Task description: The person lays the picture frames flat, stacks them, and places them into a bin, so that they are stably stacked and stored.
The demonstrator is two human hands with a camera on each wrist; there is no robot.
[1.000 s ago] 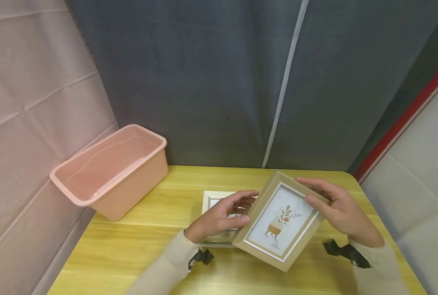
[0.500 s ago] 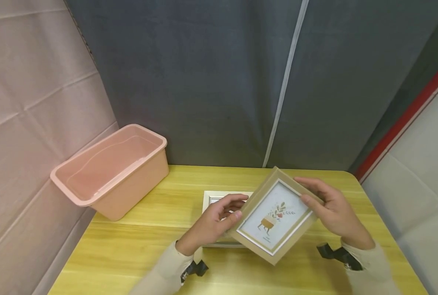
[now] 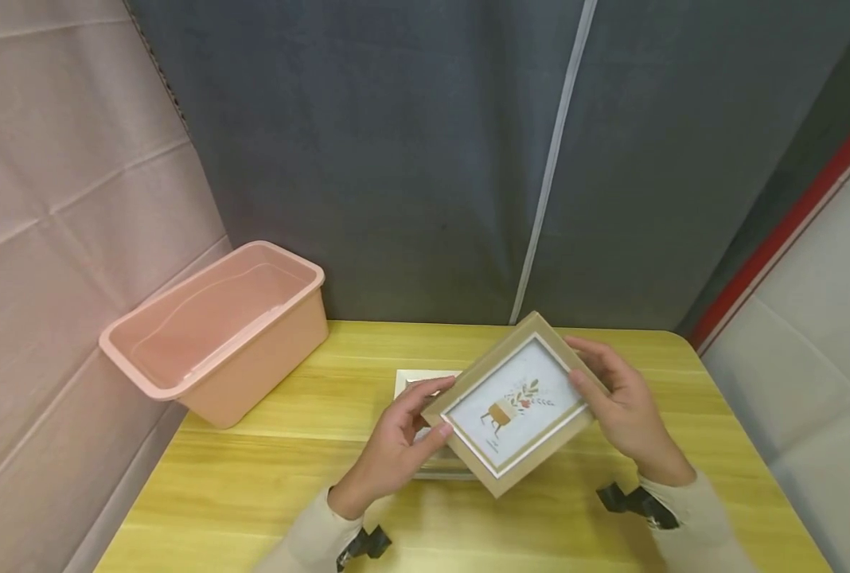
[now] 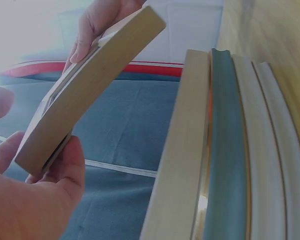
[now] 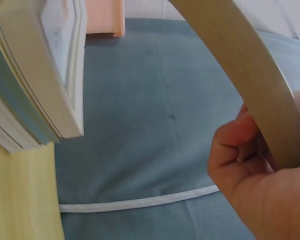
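Note:
A tan picture frame with a white inner border and a potted-plant print is held tilted above the table. My left hand grips its left corner, thumb on the front and fingers curled behind, as the left wrist view shows. The right hand pinches the opposite right edge, thumb over the front and fingers behind. Below it lies a stack of picture frames, with cream, teal and whitish edges. In the head view the held frame and left hand hide most of this stack.
A pink plastic bin with nothing visible inside stands at the table's back left. The yellow wood-grain table meets a dark grey curtain behind. Pale panels rise on both sides.
The held picture frame has moved left and slightly up, over the stack, and turned a little. Both hands have moved left with it. The left hand now takes firmer hold of its left corner.

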